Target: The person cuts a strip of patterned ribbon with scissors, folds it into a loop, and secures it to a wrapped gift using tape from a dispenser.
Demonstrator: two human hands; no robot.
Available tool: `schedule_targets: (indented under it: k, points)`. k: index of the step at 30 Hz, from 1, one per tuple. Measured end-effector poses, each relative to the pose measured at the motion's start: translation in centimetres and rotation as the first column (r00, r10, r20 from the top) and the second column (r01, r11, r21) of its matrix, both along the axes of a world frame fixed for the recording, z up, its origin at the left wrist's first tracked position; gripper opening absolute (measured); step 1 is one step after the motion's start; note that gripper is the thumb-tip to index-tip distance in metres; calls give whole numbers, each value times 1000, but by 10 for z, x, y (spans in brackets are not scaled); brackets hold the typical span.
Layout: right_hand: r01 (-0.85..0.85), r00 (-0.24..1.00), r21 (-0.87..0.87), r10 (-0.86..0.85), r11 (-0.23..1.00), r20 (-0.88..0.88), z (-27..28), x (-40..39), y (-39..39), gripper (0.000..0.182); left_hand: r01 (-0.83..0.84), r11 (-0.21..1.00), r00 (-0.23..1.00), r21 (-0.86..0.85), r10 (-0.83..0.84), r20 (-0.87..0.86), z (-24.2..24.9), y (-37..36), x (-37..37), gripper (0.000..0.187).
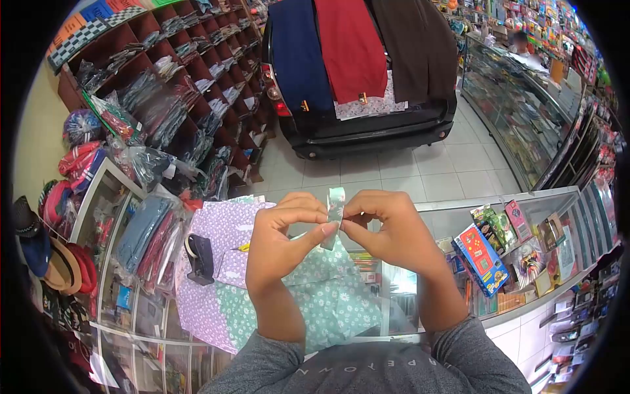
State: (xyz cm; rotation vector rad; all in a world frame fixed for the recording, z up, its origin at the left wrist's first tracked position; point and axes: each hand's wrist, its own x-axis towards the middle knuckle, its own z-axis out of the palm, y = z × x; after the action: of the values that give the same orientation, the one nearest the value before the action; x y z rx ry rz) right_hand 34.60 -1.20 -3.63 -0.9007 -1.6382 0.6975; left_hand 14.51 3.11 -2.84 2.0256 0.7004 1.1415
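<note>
A small looped strip of green floral paper [336,201] is held up above the glass counter between both hands. My left hand [289,230] pinches its left side between thumb and fingers. From the right, my right hand [380,223] pinches the same strip, its fingertips nearly touching those of my left hand. Below lie a green floral sheet [335,295] and a purple floral sheet [207,243]. A black tape dispenser [199,259] stands on the purple sheet, with a yellow-handled tool [244,247] to its right.
Toys in packages [482,259] lie on the counter's right part. Bagged clothes [147,236] are at its left. Beyond stand a black car [367,134] draped with trousers, shelves of bagged clothes [157,98], and a glass showcase [512,98] with a person [525,56] behind it.
</note>
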Motion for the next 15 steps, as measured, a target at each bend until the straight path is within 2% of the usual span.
schedule_targets:
  k: [7,14,15]
  points:
    - [-42,998,-93,37,995,-54,5,7,-2,15,112,988,982,-109,-93,164,-2,7,5,10]
    - [-51,997,-61,48,997,-59,8,15,-5,20,157,963,953,-217,-90,290,-3,2,14,9]
    - [-45,994,-77,37,996,-101,6,15,-5,21,159,963,953,-217,-92,289,-4,2,13,9]
